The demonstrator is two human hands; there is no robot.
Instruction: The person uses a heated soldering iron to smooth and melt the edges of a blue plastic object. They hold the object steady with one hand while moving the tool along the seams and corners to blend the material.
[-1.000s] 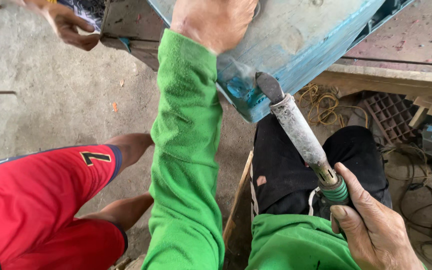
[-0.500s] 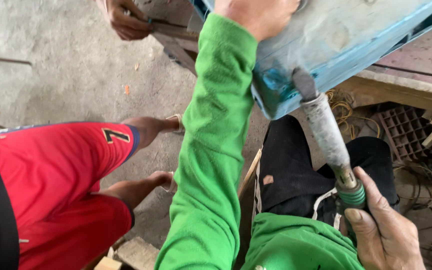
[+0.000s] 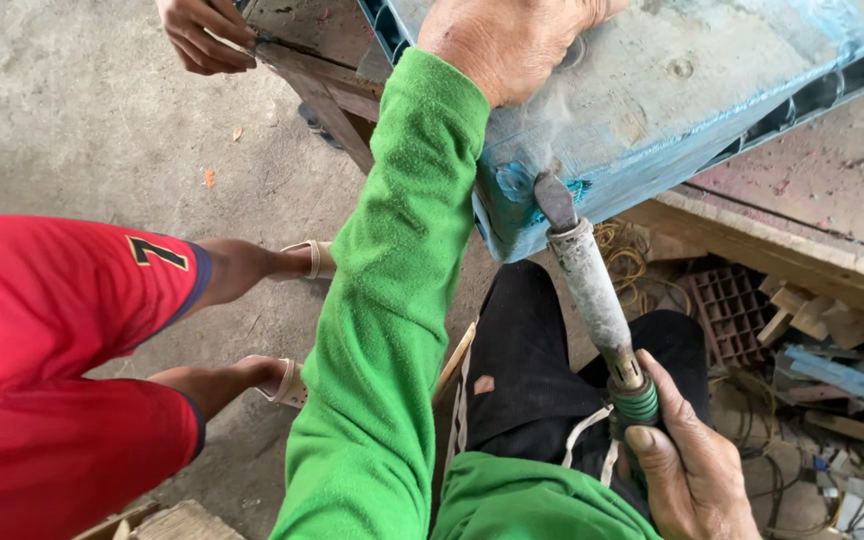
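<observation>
My left hand (image 3: 507, 45), at the end of a green sleeve, lies flat on top of a worn blue plastic panel (image 3: 672, 110), pressing it down. My right hand (image 3: 687, 465) is shut on the green handle of a grey soldering iron (image 3: 592, 290). Its flat dark tip touches the panel's lower corner edge, where thin smoke rises and the blue plastic looks melted.
Another person in red shorts (image 3: 52, 360) and sandals stands at the left; one of their hands (image 3: 202, 35) holds the wooden bench edge (image 3: 322, 95) at the top. Scrap wood, wires and a brown plastic grate (image 3: 732, 315) lie under the bench at right.
The view has shifted, so the panel and iron sit more to the right. The iron's tip stays on the panel's corner and smoke now shows. The other person's legs stepped closer.
</observation>
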